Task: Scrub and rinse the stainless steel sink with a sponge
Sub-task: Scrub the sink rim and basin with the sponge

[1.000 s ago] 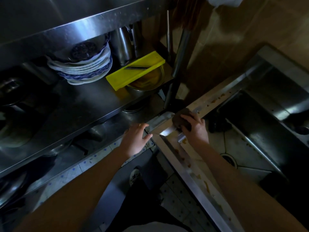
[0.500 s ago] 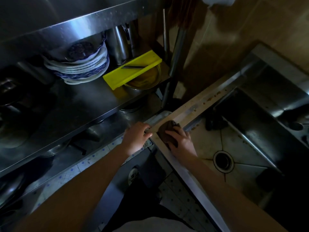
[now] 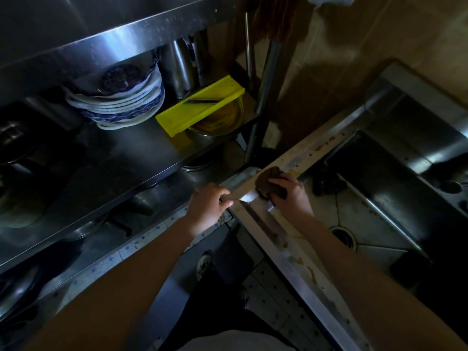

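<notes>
Two hands at the corner of a steel sink (image 3: 288, 254), centre frame.
The right hand (image 3: 291, 196) grips a dark sponge (image 3: 268, 182) pressed on the stained rim; the left hand (image 3: 210, 205) curls over the rim's corner just beside it. Stacked plates (image 3: 121, 107) and a yellow slicer (image 3: 200, 108) sit on a shelf (image 3: 121, 158), upper left.

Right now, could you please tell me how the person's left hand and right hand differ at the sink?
The left hand grips the bare corner of the stainless steel sink rim; the right hand holds a dark brown sponge against that rim. The left hand lies on the shelf side of the corner, the right hand on the basin side. Both have curled fingers and sit close together at the same corner.
</notes>
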Available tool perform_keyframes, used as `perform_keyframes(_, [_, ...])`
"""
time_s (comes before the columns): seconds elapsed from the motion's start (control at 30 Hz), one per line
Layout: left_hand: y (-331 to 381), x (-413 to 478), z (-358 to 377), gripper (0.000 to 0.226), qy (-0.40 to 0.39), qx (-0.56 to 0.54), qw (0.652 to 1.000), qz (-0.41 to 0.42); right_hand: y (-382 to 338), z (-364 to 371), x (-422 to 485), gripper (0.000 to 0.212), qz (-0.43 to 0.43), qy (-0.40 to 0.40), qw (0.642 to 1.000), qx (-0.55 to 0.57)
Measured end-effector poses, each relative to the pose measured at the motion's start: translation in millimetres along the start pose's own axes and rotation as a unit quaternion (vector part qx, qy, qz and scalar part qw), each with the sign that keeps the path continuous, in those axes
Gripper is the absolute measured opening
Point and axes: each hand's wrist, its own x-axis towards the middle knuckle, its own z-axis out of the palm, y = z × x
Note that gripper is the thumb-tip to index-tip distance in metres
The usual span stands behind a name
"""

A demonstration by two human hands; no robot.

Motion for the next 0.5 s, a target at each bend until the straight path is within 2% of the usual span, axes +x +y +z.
perform_keyframes(0.17, [-7,3,-7,0.028,0.0,0.007,1.0,0.007,-14,-1,-11,0.038,0.009,0.005,0.997,0.07])
perform_keyframes(0.3, [-11,2,-9,0.026,0.012,0.009,1.0,0.001,-34,14,-32,0.038,-0.01,-0.039,0.996,0.083])
perform_keyframes(0.4, [-12,0,-11,0.027,0.009,-0.005,1.0,-0.004,-41,30,-42,0.037,-0.03,-0.054,0.997,0.053])
perform_keyframes(0.5, [-13,-3,-12,0.025,0.016,-0.026,0.999,-0.012,-41,36,-42,0.04,-0.028,-0.034,0.999,0.002])
